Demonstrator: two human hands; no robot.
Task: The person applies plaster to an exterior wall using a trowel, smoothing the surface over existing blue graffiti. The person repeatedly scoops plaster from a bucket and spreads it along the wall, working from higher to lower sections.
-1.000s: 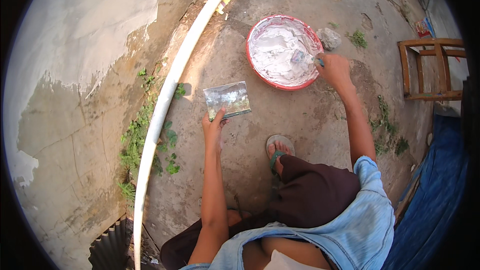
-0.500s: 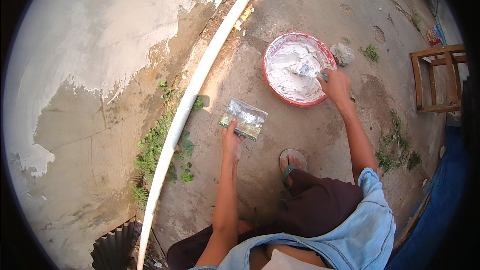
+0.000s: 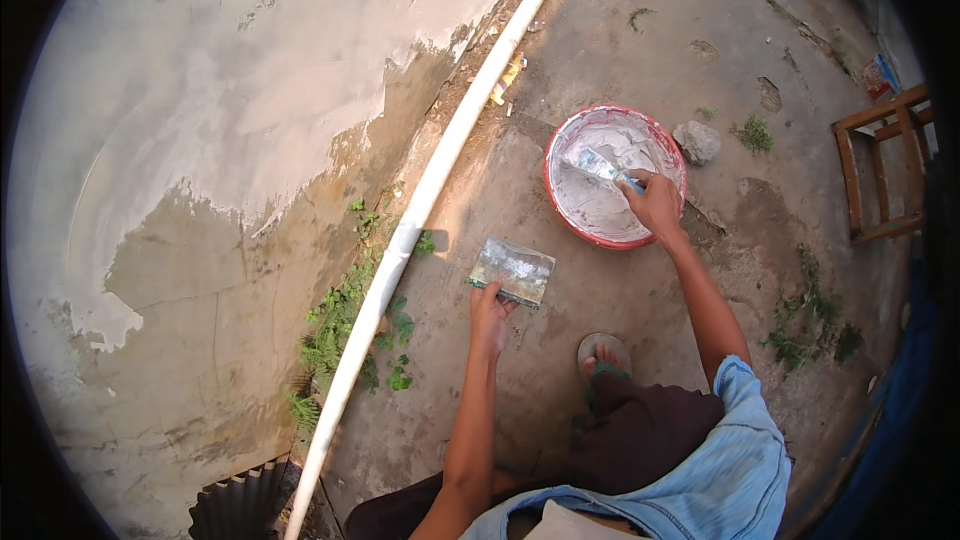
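Observation:
My left hand [image 3: 488, 320] is closed around the near edge of a flat rectangular metal smoothing blade [image 3: 513, 268], smeared grey and white on top. It is held above the concrete, left of a round red basin [image 3: 549, 185]. Thick white putty [image 3: 640, 147] lines the inside of that basin. Over its right side, my right hand [image 3: 655, 204] grips a putty knife [image 3: 597, 163] by its greenish handle. The knife's coated blade points left, over the putty; whether it touches cannot be made out.
A long white pipe [image 3: 440, 172] runs between me and a partly plastered wall [image 3: 280, 70], with green plants [image 3: 345, 315] along its foot. Beside the basin lies a grey stone [image 3: 697, 142]. A wooden frame [image 3: 852, 180] stands at the right. Corrugated dark sheet [image 3: 240, 505] sits lower left.
The putty knife has come away from the basin's right side, its blade now lifted toward the left. My left hand still holds the smoothing blade. The whole view has shifted somewhat.

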